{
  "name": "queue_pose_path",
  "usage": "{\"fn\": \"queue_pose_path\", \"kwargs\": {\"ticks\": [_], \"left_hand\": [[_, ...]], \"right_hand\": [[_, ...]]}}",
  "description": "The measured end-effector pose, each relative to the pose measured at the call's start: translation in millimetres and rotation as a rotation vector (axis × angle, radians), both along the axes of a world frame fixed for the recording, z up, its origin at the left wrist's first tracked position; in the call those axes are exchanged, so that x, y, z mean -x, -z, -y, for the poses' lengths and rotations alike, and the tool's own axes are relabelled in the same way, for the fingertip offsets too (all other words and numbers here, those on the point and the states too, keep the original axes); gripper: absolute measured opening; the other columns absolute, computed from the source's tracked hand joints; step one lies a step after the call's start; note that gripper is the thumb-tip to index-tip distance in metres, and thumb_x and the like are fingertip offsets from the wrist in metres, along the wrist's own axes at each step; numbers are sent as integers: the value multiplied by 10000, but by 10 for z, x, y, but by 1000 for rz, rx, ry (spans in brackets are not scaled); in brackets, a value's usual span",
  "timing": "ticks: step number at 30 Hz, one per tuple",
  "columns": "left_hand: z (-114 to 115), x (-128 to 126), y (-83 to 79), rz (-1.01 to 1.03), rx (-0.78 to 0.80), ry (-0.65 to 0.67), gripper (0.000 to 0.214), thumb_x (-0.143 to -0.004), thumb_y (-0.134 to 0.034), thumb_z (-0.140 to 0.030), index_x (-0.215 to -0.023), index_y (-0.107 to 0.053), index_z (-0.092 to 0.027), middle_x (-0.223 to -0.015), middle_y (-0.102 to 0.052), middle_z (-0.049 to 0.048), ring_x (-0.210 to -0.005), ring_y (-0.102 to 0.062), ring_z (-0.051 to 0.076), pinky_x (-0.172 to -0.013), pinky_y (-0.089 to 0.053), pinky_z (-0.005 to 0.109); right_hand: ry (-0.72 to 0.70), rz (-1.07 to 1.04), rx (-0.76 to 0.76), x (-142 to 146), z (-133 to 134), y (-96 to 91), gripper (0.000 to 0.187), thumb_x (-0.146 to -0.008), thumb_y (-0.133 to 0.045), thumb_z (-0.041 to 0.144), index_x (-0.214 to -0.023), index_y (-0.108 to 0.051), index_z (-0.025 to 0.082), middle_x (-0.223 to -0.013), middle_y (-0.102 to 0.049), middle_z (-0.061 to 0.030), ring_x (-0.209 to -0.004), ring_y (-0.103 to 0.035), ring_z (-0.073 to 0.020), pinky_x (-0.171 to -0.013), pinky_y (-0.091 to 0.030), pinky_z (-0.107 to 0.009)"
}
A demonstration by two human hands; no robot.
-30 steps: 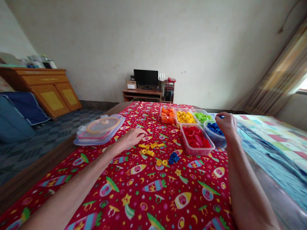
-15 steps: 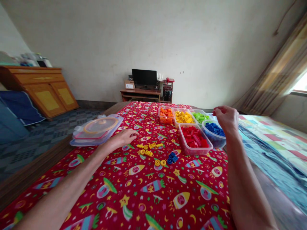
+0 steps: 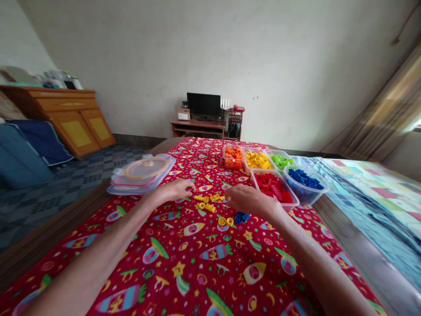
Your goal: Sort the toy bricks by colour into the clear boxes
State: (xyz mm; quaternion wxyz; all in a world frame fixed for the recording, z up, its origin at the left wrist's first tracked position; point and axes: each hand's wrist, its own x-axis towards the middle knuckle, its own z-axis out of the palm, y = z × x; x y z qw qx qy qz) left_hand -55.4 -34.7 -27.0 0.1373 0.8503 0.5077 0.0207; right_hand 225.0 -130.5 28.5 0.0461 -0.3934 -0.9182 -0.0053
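Observation:
My left hand [image 3: 180,189] is held just left of a small group of yellow building blocks [image 3: 209,208], its fingers curled in; anything between them is too small to tell. On the other side of that group, my right hand [image 3: 245,198] reaches in with the back of the hand up and the fingers bent down. Its fingertips are mostly hidden, so what they hold cannot be made out. In front lie yellow wheel-like pieces [image 3: 226,221] and a few blue pieces [image 3: 242,217], the blue ones below my right hand.
Behind my right hand stand tubs of red [image 3: 270,186], blue [image 3: 304,179], yellow [image 3: 258,160], orange [image 3: 233,156] and green blocks [image 3: 280,161]. Stacked clear lids [image 3: 143,173] lie at the left. A red patterned cloth [image 3: 194,263] covers the table.
My right hand has moved left and down from above the blue tub to beside the yellow blocks. The fingers of my left hand are more curled. The view has shifted slightly.

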Motion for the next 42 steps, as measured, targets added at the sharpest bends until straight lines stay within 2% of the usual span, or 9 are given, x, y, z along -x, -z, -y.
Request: {"fn": "queue_pose_path", "kwargs": {"ticks": [4,8,12,17,24,28,33,39,42], "left_hand": [[46,-143,116,89,-117,72,161,-762,-526,-200,-798,-681,-221,-782,-702,2,-722,-624,154,-629,-405,204],[124,-305,240,135,-236,1,200,-836,-469,-251,-717,-622,-201,-624,-616,12,-585,-549,155,-551,-324,240],[145,-353,324,198,-332,-77,288,-890,-403,-280,-683,-582,-191,-590,-574,15,-545,-501,146,-545,-288,252],[153,-348,378,236,-396,-102,277,-894,-402,-280,-706,-584,-192,-627,-599,24,-568,-515,148,-560,-289,256],[189,-363,362,224,-423,-79,289,-901,-379,-295,-701,-569,-209,-656,-619,27,-580,-519,156,-571,-295,266],[202,-363,348,216,-424,-86,298,-908,-371,-301,-699,-565,-215,-657,-622,25,-583,-520,155,-569,-297,264],[185,-358,362,207,-419,-90,285,-904,-378,-289,-711,-572,-212,-667,-628,30,-598,-536,160,-582,-306,264],[179,-361,371,213,-411,-83,283,-907,-373,-301,-736,-578,-206,-645,-601,27,-593,-527,160,-580,-300,264],[194,-358,364,225,-410,-75,291,-909,-365,-301,-724,-567,-203,-638,-588,23,-573,-504,150,-573,-293,262]], "right_hand": [[74,155,-16,32,61,-52,232,-924,-429,112,-879,-650,169,-891,-667,-99,-817,-608,-198,-692,-460,-314],[163,185,8,-71,110,64,204,-939,-446,149,-953,-649,133,-954,-677,-117,-865,-623,-204,-745,-476,-318],[144,100,126,-200,195,293,186,-904,-548,219,-1059,-634,165,-1066,-664,-92,-986,-611,-204,-845,-475,-315],[118,-37,184,-253,253,392,244,-866,-525,109,-1076,-642,154,-1079,-655,-99,-1027,-590,-188,-926,-443,-307],[60,-230,226,-359,-44,555,195,-803,-627,138,-994,-648,174,-912,-649,-34,-837,-596,-140,-762,-450,-247],[78,-274,124,-375,-198,676,132,-836,-562,113,-924,-648,158,-856,-639,-35,-773,-568,-126,-729,-424,-245],[94,-228,20,-398,-161,625,200,-880,-453,76,-872,-640,147,-776,-610,-44,-727,-525,-134,-707,-408,-265],[70,-148,138,-361,108,532,89,-864,-592,210,-945,-622,187,-890,-629,-36,-820,-566,-153,-720,-442,-262],[73,-136,190,-271,178,540,98,-824,-651,220,-906,-612,182,-912,-632,-35,-837,-569,-156,-744,-452,-265]]}}
